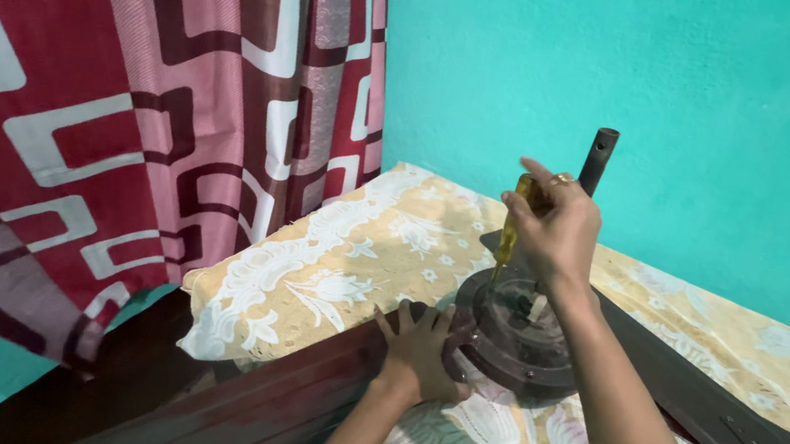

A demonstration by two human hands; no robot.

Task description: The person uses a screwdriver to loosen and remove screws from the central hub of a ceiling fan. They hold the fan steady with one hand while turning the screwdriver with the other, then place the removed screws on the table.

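1. Nearest the camera, the left hand (419, 356) lies flat with fingers spread against the near rim of a dark brown ceiling fan motor (517, 332), pressing on it rather than gripping anything.
2. Resting on a bed (339, 265) covered in a yellow floral sheet, the motor sits close to the dark wooden bed frame (273, 398); a fan blade (723, 413) runs off to the right, and a dark rod (599, 157) stands up behind.
3. Above the motor, the right hand (554, 232) has its fingers closed around the amber handle of a screwdriver (512, 228), whose shaft points almost straight down into the top of the housing.
4. To work the screw well, the tool probably needs to stay upright and seated in the head, with steady downward pressure while turning.
5. Bracing from the left hand matters, since the soft bedding would likely let the motor rock or spin.
6. A patterned red curtain (126, 119) hangs to the left against a turquoise wall (683, 87).
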